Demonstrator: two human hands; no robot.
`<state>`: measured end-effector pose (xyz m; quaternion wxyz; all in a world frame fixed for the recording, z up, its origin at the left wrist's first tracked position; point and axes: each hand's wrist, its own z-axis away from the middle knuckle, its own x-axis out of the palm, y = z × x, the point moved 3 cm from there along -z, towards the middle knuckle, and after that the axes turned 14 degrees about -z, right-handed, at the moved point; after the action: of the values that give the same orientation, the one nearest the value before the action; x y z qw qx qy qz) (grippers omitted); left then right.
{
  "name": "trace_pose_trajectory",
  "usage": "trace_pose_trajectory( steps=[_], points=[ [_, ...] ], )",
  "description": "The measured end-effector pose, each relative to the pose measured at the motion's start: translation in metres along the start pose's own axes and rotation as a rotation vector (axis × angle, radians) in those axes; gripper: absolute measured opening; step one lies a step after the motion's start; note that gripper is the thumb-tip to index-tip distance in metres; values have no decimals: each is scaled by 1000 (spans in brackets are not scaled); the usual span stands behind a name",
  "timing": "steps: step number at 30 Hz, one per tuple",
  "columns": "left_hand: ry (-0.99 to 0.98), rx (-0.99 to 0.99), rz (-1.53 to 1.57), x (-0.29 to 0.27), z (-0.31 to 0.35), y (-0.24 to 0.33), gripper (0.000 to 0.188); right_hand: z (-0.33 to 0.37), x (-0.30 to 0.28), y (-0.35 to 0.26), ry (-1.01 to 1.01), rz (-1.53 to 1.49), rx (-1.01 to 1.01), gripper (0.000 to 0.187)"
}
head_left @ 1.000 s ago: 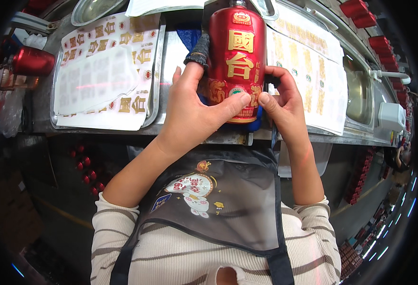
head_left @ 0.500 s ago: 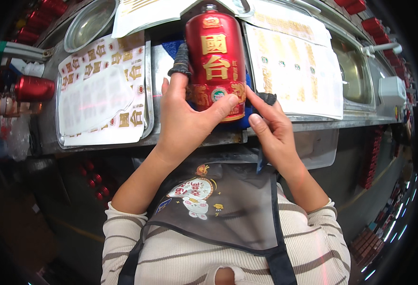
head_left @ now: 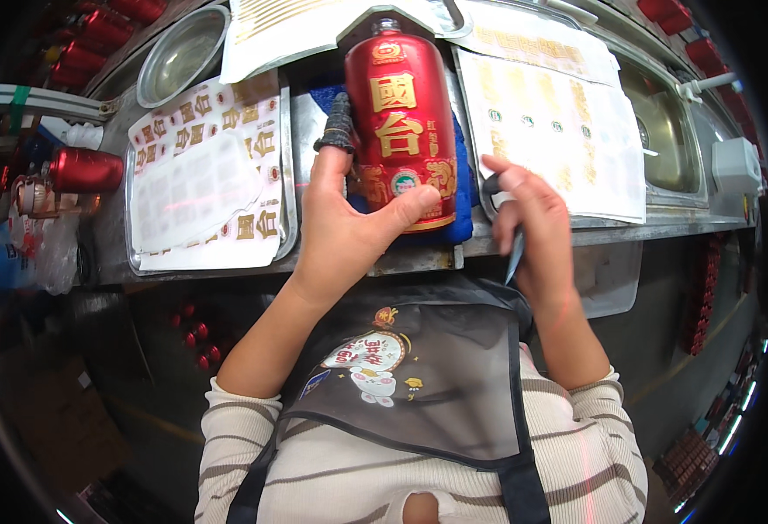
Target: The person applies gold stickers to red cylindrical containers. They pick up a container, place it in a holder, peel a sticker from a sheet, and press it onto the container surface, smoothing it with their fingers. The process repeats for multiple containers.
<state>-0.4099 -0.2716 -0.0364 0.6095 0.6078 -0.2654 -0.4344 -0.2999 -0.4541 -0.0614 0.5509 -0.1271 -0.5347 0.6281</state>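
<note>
A red bottle (head_left: 382, 74) with raised gold lettering and a dark neck lies on a blue cloth (head_left: 463, 192), its base toward me. My left hand (head_left: 332, 231) is closed round the bottle's left side. Its thumb presses near the lower band, by a small green and white oval emblem (head_left: 404, 182), and a dark finger cover (head_left: 338, 124) sits on a finger. My right hand (head_left: 537, 227) is apart from the bottle, fingers curled, a black cover on one fingertip. From its palm juts a thin bluish strip (head_left: 515, 258), mostly hidden.
Gold-lettered sticker sheets (head_left: 253, 253) lie in a metal tray at left. More sheets (head_left: 559, 183) lie at right, before a metal sink (head_left: 664, 162). A steel bowl (head_left: 183, 57) stands far left. Another red bottle (head_left: 87, 170) lies at the left edge.
My right hand has left the bottle's lower right side and drawn away to the right, its fingers curling. My left hand keeps its hold. The whole view has shifted slightly.
</note>
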Motion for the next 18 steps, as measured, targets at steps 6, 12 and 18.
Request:
trace_pose_trajectory(
  steps=[6,12,18],
  points=[
    [-165,189,-357,-31,8,-34,103,7,24,-22,-27,-43,-107,43],
    [-39,247,-352,-24,9,-35,85,10,84,-25,-248,801,-899,30],
    [3,298,-346,-24,9,-36,88,9,89,-48,-484,928,-966,30]
  ],
)
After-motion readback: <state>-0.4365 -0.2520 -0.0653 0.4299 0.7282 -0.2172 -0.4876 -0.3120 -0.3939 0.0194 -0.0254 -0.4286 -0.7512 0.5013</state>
